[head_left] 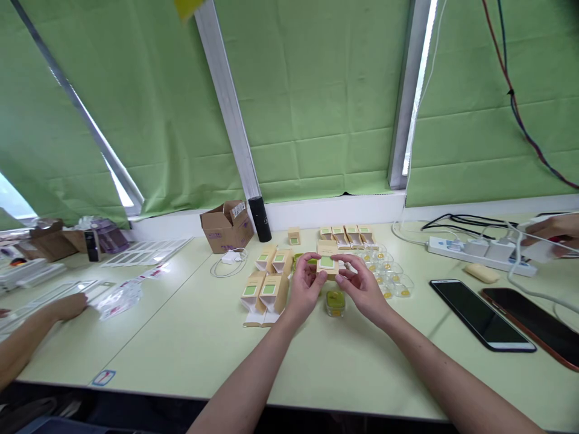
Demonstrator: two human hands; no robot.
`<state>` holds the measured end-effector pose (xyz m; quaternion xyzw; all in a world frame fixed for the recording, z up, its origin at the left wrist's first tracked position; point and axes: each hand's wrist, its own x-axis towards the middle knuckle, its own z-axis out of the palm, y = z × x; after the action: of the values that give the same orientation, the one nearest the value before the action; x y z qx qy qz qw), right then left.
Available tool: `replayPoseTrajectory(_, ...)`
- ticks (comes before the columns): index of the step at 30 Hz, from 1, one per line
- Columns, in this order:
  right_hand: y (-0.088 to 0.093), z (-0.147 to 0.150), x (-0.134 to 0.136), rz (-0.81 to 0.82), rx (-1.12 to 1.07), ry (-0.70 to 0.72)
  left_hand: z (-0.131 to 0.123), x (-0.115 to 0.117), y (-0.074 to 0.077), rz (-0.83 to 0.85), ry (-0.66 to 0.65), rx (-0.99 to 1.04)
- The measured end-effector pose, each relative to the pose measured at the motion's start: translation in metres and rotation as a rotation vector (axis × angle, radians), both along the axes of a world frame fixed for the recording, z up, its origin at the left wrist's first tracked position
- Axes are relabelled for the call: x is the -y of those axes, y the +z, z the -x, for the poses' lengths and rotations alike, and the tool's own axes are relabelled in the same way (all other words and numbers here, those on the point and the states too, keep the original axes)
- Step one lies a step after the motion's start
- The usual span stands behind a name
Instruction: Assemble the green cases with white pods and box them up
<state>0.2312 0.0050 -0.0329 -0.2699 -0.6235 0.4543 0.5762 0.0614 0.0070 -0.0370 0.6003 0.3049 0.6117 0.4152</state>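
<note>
Tan and green-labelled in the head view, a small box (327,261) is held up between the left hand (306,284) and right hand (363,287), each pinching one side; a green-topped clear container (335,303) stands just nearer the person

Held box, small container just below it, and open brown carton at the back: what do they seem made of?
Held box: likely thin card, matte; its plain tan, crisp-edged faces suggest it.
Small container: shiny, plastic or glass, I can't tell which; its lower sides look see-through.
Brown carton: probably cardboard, matte, its stiff top folded open.
</note>
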Motion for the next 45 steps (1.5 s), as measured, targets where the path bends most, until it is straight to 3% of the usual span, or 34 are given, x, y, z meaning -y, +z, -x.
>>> replayPoseTrajectory(21, -0.003, 0.001, -0.001, -0.01, 0.099, -0.071, -0.003, 0.001, -0.004, -0.01, 0.203, -0.083)
replayPoseTrajectory(29, -0.001, -0.001, -0.003, -0.026, 0.072, -0.078, -0.001, 0.008, 0.006, -0.172, 0.249, -0.199)
replayPoseTrajectory(35, -0.004, -0.001, -0.001, -0.039, 0.112, -0.054, -0.003, 0.012, 0.003, -0.239, 0.306, -0.325)
replayPoseTrajectory(39, -0.005, 0.0, 0.004, -0.161, 0.183, -0.089, -0.004, 0.014, 0.005, -0.26, 0.343, -0.32)
replayPoseTrajectory(45, -0.005, 0.002, 0.013, -0.381, 0.299, -0.112, -0.004, 0.01, 0.004, -0.164, 0.335, -0.129)
